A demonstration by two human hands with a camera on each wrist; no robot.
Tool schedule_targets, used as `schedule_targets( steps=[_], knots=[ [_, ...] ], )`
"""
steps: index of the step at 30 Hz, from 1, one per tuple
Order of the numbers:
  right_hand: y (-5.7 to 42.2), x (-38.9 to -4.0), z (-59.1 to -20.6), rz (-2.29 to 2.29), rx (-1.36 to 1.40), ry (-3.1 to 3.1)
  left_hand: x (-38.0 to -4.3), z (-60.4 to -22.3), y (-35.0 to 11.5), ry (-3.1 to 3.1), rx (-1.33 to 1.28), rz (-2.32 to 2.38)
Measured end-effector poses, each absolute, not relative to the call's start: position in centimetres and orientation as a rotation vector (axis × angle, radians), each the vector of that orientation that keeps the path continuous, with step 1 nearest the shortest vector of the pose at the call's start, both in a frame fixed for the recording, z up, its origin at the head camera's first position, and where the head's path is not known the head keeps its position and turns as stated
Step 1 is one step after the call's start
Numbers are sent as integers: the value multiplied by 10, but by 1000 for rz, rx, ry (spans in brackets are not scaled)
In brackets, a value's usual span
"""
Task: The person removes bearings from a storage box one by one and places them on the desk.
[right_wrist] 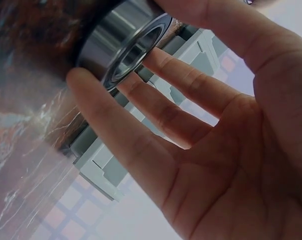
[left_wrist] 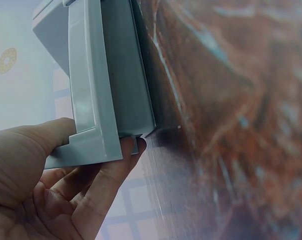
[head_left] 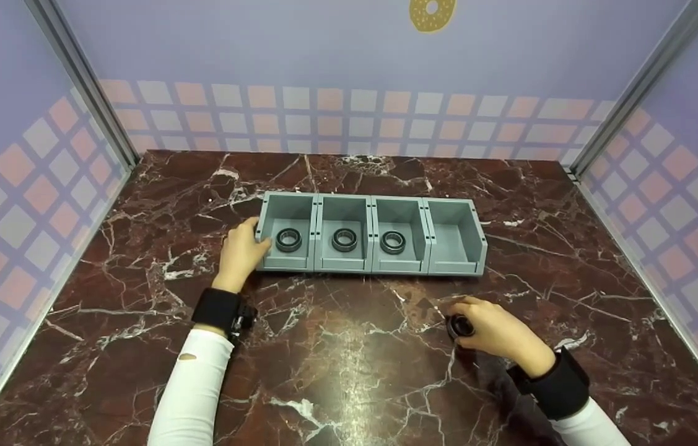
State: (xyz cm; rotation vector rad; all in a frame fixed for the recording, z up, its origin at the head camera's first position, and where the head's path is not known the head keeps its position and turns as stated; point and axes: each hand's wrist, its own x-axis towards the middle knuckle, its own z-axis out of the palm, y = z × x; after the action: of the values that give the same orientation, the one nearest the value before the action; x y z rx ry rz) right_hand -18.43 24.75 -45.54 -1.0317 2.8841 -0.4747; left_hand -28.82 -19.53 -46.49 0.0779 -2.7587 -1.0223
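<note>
A row of joined grey bins (head_left: 341, 265) stands on the marbled table. My left hand (head_left: 241, 251) grips the side wall of the leftmost bin, thumb inside and fingers outside, as the left wrist view (left_wrist: 55, 195) also shows. In my right hand (head_left: 497, 328), thumb and fingers hold a ball bearing (head_left: 460, 326) by its rim, in front of the bins on the right. Close up, this bearing (right_wrist: 118, 42) has a shiny steel outer ring. Black-ringed bearings lie one each in the left bin (head_left: 288, 240), the second bin (head_left: 344, 240) and the third bin (head_left: 392, 242).
The rightmost bin (head_left: 451, 244) shows only its bare floor. Marbled tabletop (head_left: 324, 371) spreads in front of the row. Patterned panels (head_left: 349, 118) enclose the back and both sides, with metal posts (head_left: 633, 93) at the corners.
</note>
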Motion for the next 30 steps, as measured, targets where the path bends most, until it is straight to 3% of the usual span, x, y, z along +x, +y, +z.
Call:
schedule_targets(
  steps=[30],
  knots=[
    [247, -180, -460, -428, -980, 2931, -287, -465, -196, -2741, 73, -1007]
  ],
)
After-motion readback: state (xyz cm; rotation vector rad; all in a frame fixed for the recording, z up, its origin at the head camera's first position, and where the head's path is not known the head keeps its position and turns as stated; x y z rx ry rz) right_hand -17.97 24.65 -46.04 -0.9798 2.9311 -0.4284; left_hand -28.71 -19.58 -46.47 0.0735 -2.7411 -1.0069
